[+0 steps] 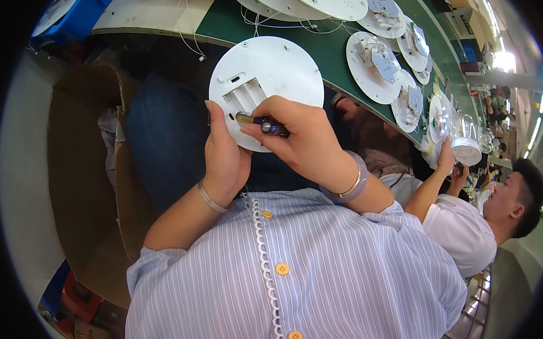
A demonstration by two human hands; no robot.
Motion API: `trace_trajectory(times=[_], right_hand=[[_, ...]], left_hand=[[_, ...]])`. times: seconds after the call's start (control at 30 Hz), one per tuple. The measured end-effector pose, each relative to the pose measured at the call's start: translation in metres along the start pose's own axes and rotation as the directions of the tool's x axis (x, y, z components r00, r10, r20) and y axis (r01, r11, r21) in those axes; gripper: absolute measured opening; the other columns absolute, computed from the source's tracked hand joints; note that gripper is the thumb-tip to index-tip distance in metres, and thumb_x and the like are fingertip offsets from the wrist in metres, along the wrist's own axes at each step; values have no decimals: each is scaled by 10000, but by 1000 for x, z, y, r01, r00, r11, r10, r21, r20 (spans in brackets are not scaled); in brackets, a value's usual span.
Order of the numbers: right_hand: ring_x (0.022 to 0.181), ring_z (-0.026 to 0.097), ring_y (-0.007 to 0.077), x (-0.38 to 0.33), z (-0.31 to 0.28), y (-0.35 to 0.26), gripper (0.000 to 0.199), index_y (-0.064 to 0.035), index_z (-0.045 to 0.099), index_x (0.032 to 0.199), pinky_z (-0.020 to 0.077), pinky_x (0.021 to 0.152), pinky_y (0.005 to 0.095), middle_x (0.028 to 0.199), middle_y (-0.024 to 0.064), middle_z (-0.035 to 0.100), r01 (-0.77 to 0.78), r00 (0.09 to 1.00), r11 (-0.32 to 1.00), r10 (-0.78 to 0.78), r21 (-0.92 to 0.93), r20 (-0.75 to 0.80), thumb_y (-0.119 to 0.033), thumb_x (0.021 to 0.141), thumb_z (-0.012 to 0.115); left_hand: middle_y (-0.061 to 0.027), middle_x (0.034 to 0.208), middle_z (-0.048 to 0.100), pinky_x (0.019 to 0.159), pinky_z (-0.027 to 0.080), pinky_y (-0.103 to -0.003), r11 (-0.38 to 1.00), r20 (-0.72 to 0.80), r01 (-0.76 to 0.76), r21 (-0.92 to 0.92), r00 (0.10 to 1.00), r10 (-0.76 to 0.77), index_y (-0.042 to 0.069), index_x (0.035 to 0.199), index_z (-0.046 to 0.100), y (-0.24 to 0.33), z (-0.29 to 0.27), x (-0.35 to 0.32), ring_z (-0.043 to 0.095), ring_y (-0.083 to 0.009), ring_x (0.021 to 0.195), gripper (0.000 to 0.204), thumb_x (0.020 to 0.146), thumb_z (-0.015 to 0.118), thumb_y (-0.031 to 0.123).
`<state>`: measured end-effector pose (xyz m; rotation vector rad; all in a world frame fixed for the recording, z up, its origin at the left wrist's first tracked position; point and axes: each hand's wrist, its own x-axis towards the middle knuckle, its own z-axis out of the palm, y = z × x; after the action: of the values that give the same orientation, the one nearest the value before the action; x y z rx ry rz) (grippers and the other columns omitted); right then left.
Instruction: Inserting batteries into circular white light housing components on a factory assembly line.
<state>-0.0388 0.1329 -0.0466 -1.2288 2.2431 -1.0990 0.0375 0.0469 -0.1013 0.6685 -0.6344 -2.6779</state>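
Observation:
A round white plastic disc is tilted up in front of my body. It has a recessed rectangular compartment, a few small slots and small holes near its rim. My left hand grips the disc by its lower left edge, thumb along the rim and fingers mostly behind it. Over the disc's lower part, my right hand is closed on a small tool with a dark blue-purple handle and a brownish, shiny end. That end lies beside a small slot below the compartment; contact cannot be made out.
Beyond is a green tabletop bearing several white discs with grey boards and loose thin wires. An open cardboard box stands left, a blue bin upper left. At right, a co-worker handles a clear round part.

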Motion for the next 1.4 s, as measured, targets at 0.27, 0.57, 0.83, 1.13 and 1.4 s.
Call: trace_trajectory(times=[0.27,0.57,0.83,1.13,1.4], right_hand=[[598,544,300,-10,2,1,189,-47,479,800,432,512,348,683,119,542,18,1000,973,-14,-231,17,-167,711,594],[586,551,245,-15,3,1,230,-81,548,852,433,500,308,663,80,528,150,986,946,-163,-287,-22,-114,637,624],[583,553,234,-18,5,7,234,-81,580,848,440,509,306,659,75,536,85,995,953,-97,-291,-26,-97,620,630],[595,561,244,-19,3,3,238,-53,568,843,447,514,302,689,90,555,93,993,938,-110,-335,-33,-89,618,636],[608,559,240,-10,-6,-3,290,-61,565,877,443,510,301,687,77,556,159,984,856,-99,-492,146,-92,602,650]], left_hand=[[-62,1174,409,853,376,-313,999,94,1,53,996,-6,68,1236,288,6,-6,1,435,-168,1037,368,889,322,184],[-95,1002,518,733,455,-307,901,355,267,-342,924,-140,28,1136,377,8,-23,7,541,-191,854,345,851,341,220],[-124,1145,438,814,423,-357,953,130,180,-243,980,-152,76,1201,309,11,-12,1,472,-231,1016,496,886,194,440],[-113,1087,466,753,451,-323,993,118,47,-112,992,-34,59,1167,339,7,-6,-5,499,-205,950,464,894,215,412],[-103,1033,496,718,489,-315,995,59,43,-89,998,-38,53,1144,361,0,-1,-10,523,-171,926,391,896,295,349]])
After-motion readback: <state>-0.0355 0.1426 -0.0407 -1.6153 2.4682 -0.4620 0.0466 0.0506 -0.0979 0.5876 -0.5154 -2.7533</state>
